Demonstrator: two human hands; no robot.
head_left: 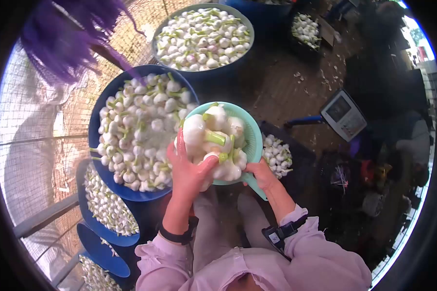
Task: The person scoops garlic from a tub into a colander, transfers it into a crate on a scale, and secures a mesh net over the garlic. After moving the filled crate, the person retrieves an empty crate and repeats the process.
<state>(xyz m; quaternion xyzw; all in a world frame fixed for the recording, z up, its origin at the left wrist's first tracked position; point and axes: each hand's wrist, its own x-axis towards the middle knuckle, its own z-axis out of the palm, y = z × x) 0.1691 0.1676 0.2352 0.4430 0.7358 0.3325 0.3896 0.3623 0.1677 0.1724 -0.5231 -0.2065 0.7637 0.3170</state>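
Note:
A mint-green plastic colander (255, 140) heaped with white garlic bulbs (219, 140) is held up in front of my body. My right hand (262, 174) is closed round its handle at the lower right. My left hand (187, 167) curls round garlic bulbs at the left side of the heap, thumb and forefinger spread over them; its other fingers are hidden. The bulbs have short green stems and look wet. Just left of the colander stands a blue tub (98, 160) full of garlic bulbs and some water.
A second large tub (156, 47) of garlic stands behind. More garlic lies in blue containers (85, 194) at lower left and in a heap (277, 156) at right. A digital scale (344, 114) stands further right. Purple netting (68, 41) hangs at upper left.

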